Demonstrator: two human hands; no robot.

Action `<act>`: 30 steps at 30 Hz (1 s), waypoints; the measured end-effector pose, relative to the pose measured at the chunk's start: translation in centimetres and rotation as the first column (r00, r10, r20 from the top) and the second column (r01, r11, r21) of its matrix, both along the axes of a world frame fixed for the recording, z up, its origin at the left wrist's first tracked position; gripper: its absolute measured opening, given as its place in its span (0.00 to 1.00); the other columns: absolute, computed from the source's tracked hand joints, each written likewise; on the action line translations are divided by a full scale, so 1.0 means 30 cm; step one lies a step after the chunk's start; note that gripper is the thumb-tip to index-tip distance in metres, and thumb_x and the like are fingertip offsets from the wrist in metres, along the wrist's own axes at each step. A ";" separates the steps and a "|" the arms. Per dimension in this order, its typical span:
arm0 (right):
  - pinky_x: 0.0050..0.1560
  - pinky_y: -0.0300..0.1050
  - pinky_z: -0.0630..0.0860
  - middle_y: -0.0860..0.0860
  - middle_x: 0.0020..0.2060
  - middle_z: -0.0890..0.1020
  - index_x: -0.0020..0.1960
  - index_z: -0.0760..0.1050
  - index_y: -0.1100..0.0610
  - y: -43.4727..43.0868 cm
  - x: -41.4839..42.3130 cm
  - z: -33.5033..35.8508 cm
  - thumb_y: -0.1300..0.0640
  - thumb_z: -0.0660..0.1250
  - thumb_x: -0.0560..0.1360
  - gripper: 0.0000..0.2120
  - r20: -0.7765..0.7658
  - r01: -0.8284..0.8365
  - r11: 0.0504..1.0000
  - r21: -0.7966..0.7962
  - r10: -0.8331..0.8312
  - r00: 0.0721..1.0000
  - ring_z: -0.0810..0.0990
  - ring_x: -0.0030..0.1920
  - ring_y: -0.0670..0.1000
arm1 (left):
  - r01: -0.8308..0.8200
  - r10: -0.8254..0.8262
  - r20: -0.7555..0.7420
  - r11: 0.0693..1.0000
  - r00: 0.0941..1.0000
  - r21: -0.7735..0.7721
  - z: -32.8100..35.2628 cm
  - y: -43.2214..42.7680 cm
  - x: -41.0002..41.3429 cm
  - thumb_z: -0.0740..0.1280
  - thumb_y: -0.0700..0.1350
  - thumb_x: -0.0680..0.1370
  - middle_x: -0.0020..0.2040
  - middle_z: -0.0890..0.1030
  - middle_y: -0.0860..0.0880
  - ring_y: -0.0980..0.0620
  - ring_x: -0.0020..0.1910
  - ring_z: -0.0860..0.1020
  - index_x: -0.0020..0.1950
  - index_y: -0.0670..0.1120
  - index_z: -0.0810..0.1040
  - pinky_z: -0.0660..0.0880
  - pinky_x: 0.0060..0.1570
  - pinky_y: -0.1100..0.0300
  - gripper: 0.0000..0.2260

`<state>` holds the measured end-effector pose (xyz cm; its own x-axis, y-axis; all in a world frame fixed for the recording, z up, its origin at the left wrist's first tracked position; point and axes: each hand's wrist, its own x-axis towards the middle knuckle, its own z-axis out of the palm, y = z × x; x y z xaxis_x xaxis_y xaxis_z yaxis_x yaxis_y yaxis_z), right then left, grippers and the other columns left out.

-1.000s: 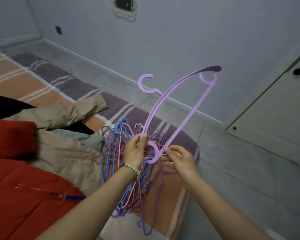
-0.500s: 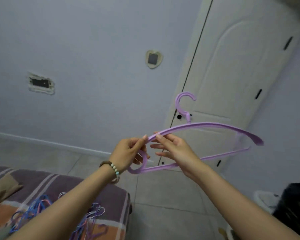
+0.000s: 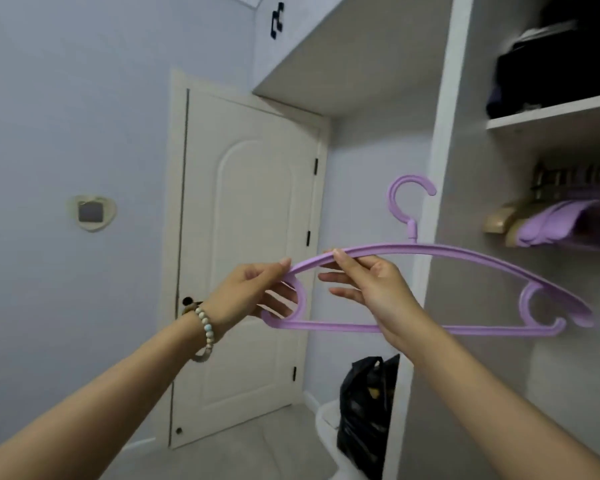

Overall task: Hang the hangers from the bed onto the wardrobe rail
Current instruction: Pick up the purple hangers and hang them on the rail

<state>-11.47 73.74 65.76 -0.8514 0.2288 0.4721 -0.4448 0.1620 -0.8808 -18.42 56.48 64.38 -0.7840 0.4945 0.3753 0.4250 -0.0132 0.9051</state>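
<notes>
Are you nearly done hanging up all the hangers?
Some purple and beige hangers already hang inside the white wardrobe. One purple plastic hanger is in hand. The left hand pinches its end and the right hand pinches its top arm, hook up. It is not hung yet. The bed is out of view, so I cannot tell how many are left.

no text, label, brand, number or sign can be read anywhere in this view.

Single head-worn wide view, level, close before the wardrobe [image 3: 442, 140] (door [image 3: 250, 237] at left).
</notes>
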 end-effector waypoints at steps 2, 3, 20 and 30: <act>0.40 0.36 0.79 0.51 0.41 0.86 0.52 0.79 0.58 0.150 0.048 0.045 0.54 0.64 0.77 0.10 -0.034 0.067 0.998 -0.009 -0.067 0.997 0.85 0.44 0.48 | 0.044 -0.044 -0.008 0.999 0.999 0.027 0.050 0.172 0.025 0.60 0.55 0.77 0.34 0.82 0.50 0.52 0.28 0.78 0.38 0.45 0.78 0.72 0.30 0.65 0.16; 0.39 0.36 0.79 0.51 0.41 0.85 0.53 0.79 0.58 0.223 0.067 0.064 0.54 0.64 0.77 0.10 -0.052 0.104 0.994 -0.015 -0.105 0.993 0.85 0.43 0.48 | 0.063 -0.062 -0.019 0.997 0.998 0.037 0.072 0.256 0.039 0.60 0.55 0.77 0.34 0.82 0.50 0.53 0.27 0.78 0.38 0.46 0.78 0.72 0.29 0.66 0.16; 0.53 0.48 0.75 0.49 0.49 0.78 0.76 0.48 0.54 1.068 0.142 0.227 0.60 0.65 0.76 0.36 -0.313 0.471 0.825 -0.313 -0.557 0.769 0.77 0.38 0.42 | 0.089 -0.056 -0.184 0.980 0.981 0.178 0.279 1.312 0.243 0.63 0.54 0.76 0.35 0.84 0.45 0.49 0.30 0.82 0.37 0.42 0.81 0.77 0.30 0.63 0.18; 0.56 0.47 0.75 0.59 0.64 0.75 0.76 0.49 0.55 1.447 0.111 0.328 0.58 0.66 0.75 0.37 -0.305 0.460 0.819 -0.343 -0.560 0.770 0.78 0.53 0.51 | 0.129 -0.107 -0.536 0.992 0.837 0.004 0.355 1.595 0.209 0.62 0.54 0.69 0.45 0.84 0.49 0.49 0.45 0.82 0.52 0.54 0.81 0.79 0.47 0.54 0.14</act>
<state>-8.14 117.16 75.59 -0.3417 0.7226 0.6009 -0.6572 0.2733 -0.7024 -12.16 104.32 75.04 -0.3934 0.5468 0.7391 0.8351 -0.1238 0.5361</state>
